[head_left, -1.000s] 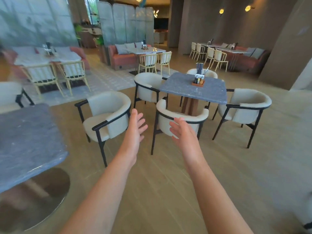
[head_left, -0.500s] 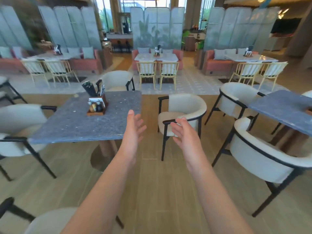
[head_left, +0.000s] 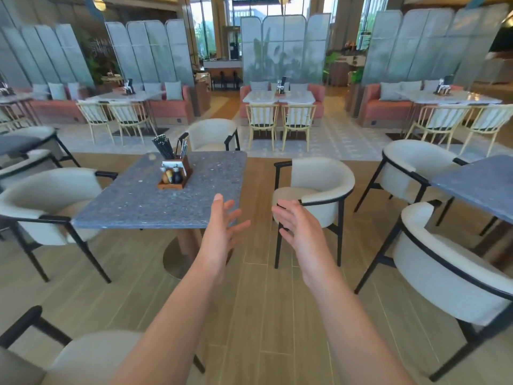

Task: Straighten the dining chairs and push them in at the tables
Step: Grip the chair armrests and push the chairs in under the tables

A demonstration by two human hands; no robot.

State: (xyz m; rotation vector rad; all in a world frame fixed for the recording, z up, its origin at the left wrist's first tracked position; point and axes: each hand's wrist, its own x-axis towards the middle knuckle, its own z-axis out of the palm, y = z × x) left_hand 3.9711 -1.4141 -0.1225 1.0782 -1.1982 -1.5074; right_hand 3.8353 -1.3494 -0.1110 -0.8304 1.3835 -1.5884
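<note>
A grey stone table [head_left: 144,201] stands ahead of me on the left. A cream armchair with a black frame [head_left: 322,179] sits apart from the table's right side, angled, with a gap of floor between. Another cream chair [head_left: 41,201] is at the table's left side, one [head_left: 212,133] at its far side, and one [head_left: 91,357] at the near side by my left arm. My left hand [head_left: 220,232] and my right hand [head_left: 299,232] are stretched forward with fingers spread, holding nothing and short of the angled chair.
A wooden caddy [head_left: 175,173] with bottles and cutlery stands on the table. A second grey table [head_left: 483,184] with two cream chairs [head_left: 449,276] is on the right. Sofas, pale wooden chairs and glass screens line the back. Wooden floor runs between the tables.
My view has swung left, from the right-hand table to the table with the caddy, and come closer. Both hands stay raised and spread, holding nothing.
</note>
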